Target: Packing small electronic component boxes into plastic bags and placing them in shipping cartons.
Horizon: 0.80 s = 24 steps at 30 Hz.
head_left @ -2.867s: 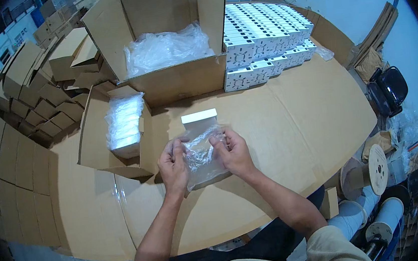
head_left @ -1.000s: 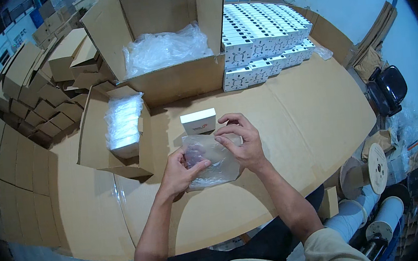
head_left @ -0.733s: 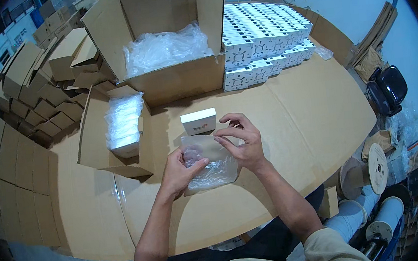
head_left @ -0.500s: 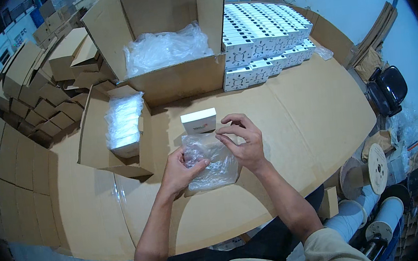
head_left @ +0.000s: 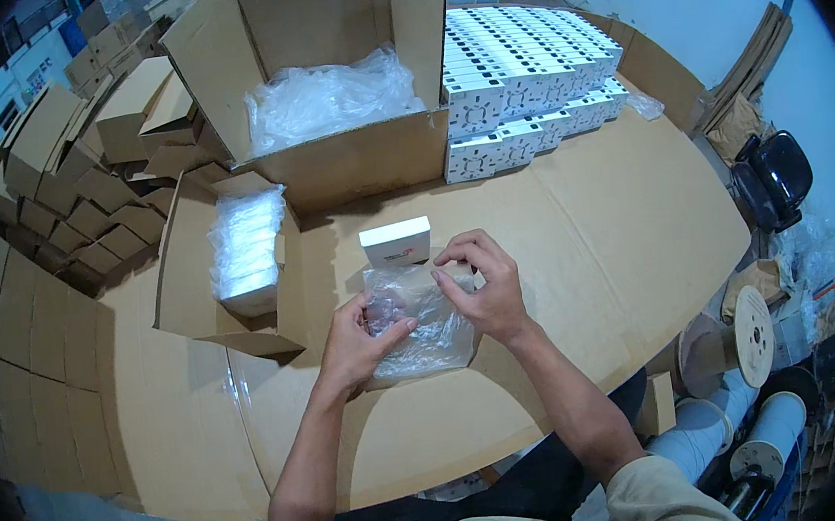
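A crinkled clear plastic bag (head_left: 426, 345) lies on the cardboard-covered table in front of me. My left hand (head_left: 355, 345) grips its left side, with the thumb lying over the top of the plastic. At the bag's upper right edge, my right hand (head_left: 486, 289) pinches the plastic between thumb and fingertips. Just beyond the bag stands a small white box (head_left: 397, 242) with a little print on its front. It is apart from both hands.
An open carton (head_left: 291, 303) at left holds several plastic-wrapped boxes (head_left: 250, 241). Behind it, a larger open carton (head_left: 358, 161) contains clear plastic bags (head_left: 337, 97). White patterned boxes (head_left: 521, 80) are stacked at back right. Folded cartons (head_left: 101, 206) pile up far left; cable reels (head_left: 752, 339) stand right.
The right hand's fingers have drawn in slightly at the bag's upper edge. The left hand and the white box have hardly moved.
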### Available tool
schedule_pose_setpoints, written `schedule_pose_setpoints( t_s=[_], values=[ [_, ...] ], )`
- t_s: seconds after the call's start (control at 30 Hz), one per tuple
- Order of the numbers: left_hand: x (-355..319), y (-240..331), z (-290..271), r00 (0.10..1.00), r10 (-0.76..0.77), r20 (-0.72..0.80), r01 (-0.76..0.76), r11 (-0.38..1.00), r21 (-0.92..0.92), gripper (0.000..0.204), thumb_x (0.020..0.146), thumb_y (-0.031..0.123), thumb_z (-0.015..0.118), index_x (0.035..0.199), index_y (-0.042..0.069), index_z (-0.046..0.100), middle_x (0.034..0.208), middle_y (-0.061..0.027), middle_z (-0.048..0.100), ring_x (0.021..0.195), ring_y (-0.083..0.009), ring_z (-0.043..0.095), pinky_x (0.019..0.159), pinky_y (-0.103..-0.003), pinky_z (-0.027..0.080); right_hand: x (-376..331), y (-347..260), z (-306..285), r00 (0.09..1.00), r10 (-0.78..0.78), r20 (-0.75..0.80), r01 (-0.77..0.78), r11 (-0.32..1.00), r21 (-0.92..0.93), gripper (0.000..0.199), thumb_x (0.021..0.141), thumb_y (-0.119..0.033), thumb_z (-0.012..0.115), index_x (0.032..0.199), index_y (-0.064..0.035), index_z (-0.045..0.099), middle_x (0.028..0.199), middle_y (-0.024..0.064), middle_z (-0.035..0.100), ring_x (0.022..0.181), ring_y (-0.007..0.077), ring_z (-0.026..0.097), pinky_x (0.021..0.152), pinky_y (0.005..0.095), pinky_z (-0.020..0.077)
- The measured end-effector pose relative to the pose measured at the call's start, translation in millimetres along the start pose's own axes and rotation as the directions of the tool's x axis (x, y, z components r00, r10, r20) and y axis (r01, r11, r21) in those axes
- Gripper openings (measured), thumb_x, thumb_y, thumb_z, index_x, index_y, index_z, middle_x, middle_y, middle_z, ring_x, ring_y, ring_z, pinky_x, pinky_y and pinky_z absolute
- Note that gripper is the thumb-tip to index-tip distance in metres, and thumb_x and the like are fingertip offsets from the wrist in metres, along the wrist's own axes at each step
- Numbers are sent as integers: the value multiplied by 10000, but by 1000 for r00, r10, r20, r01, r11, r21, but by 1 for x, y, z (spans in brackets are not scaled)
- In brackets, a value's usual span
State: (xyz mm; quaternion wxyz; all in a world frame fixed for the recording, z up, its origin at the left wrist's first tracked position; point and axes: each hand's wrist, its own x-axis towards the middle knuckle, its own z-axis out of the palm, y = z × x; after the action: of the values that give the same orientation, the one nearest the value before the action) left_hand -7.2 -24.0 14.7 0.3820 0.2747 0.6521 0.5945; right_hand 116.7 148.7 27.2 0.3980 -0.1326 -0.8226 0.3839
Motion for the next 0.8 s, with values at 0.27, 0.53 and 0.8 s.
schedule_pose_setpoints(
  t_s=[0.27,0.53,0.8],
  values=[
    [-1,3,2,1000,-1,4,1,1000,8,390,806,115,844,1124,21,639,1015,-46,686,924,-121,638,830,-294,531,-1,4,0,999,-31,28,30,1000,6,122,777,-1,740,882,-30,684,957,112,630,950,278,628,828,388,518],
    [4,-10,-1,996,32,-89,-25,997,77,380,835,77,796,1165,-9,627,1001,-92,709,863,-129,672,760,-291,560,0,-3,-2,991,-130,43,132,990,-40,146,754,-5,750,874,-46,677,989,95,611,987,285,580,838,394,492],
    [6,-14,-1,981,90,-170,-58,980,188,345,861,87,767,1162,-6,626,986,-71,702,780,-108,646,669,-271,540,4,-3,-9,955,-267,130,279,957,-83,238,724,-52,766,949,-80,694,1018,78,655,1001,282,577,884,390,471]
  ],
)
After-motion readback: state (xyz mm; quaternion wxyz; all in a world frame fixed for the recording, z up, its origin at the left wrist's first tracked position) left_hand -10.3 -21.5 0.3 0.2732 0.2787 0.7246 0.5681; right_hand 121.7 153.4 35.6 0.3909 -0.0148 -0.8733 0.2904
